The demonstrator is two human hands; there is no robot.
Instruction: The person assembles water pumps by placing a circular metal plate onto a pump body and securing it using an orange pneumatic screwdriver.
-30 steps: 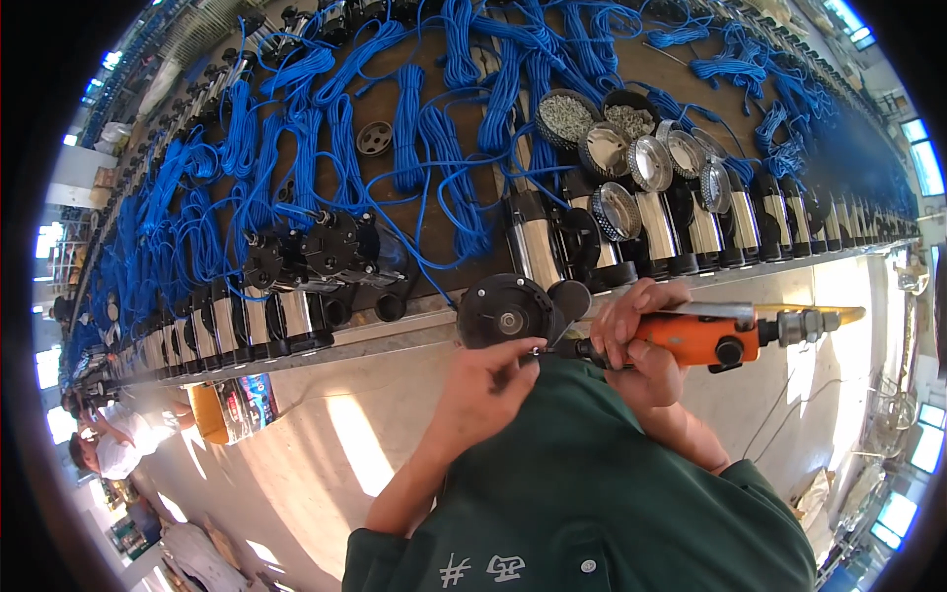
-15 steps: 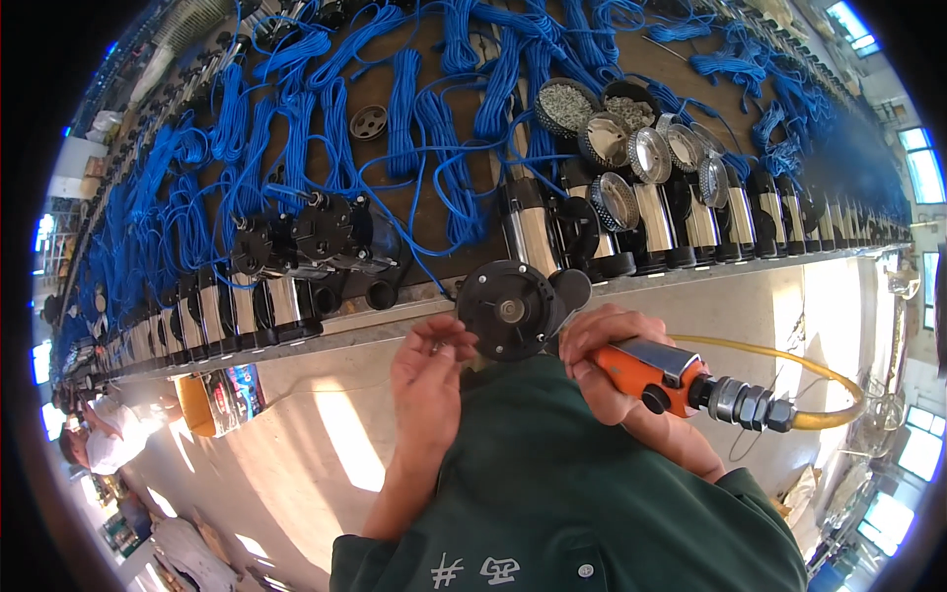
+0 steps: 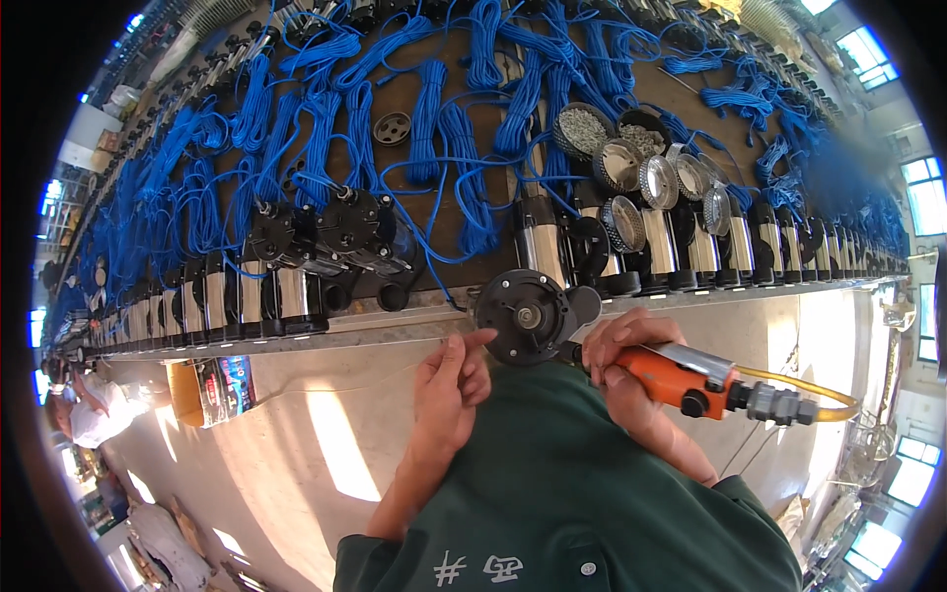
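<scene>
A black round pump end (image 3: 530, 316) sticks out over the bench edge toward me. My right hand (image 3: 623, 347) grips an orange air screwdriver (image 3: 688, 380), its tip close to the pump end's lower right side. A yellow hose (image 3: 804, 390) runs off the tool to the right. My left hand (image 3: 451, 380) is just left of the pump end, thumb and fingers pinched together; something small may be between them, too small to tell.
The long workbench (image 3: 395, 318) holds rows of steel-bodied pumps (image 3: 227, 301) and several coils of blue cable (image 3: 424, 109). Round bowls of small parts (image 3: 582, 128) and metal strainers (image 3: 621, 222) stand at the back right. A cardboard box (image 3: 212, 390) sits on the floor at left.
The air screwdriver has swung up from a lower, tilted pose to lie nearly level at the pump end. My left hand has closed in toward the pump's left side.
</scene>
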